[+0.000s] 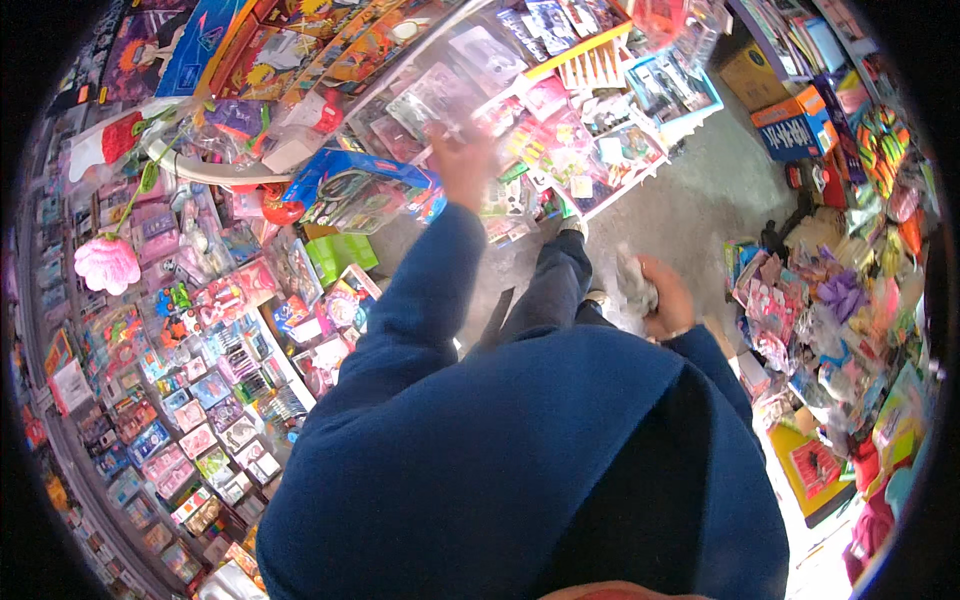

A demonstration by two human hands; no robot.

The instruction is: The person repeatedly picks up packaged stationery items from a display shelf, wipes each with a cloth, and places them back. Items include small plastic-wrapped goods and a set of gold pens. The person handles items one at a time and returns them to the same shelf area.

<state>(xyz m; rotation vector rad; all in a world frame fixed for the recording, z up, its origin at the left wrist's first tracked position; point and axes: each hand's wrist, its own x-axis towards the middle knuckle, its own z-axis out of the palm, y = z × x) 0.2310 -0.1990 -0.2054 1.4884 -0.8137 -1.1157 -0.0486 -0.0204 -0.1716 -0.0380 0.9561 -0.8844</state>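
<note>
My left hand (461, 165) reaches forward over the near edge of a display of packaged goods; it is motion-blurred, and I cannot tell whether it touches or holds anything. Just beyond it lie clear plastic packages (435, 94). To its left stands an open blue display box (360, 169) with bagged items at its front. My right hand (667, 296) is low at my right side, its fingers curled around a crumpled whitish plastic bag or cloth (634, 281), blurred too. Pink and yellow packets (551, 146) lie right of my left hand.
A grey floor (675, 195) runs between the displays. On the left, shelves carry many small boxes (199, 439) and a pink crocheted flower (107, 264). At the right are a blue and orange box (795, 127), a heap of bagged goods (840, 300) and a yellow tray (799, 480).
</note>
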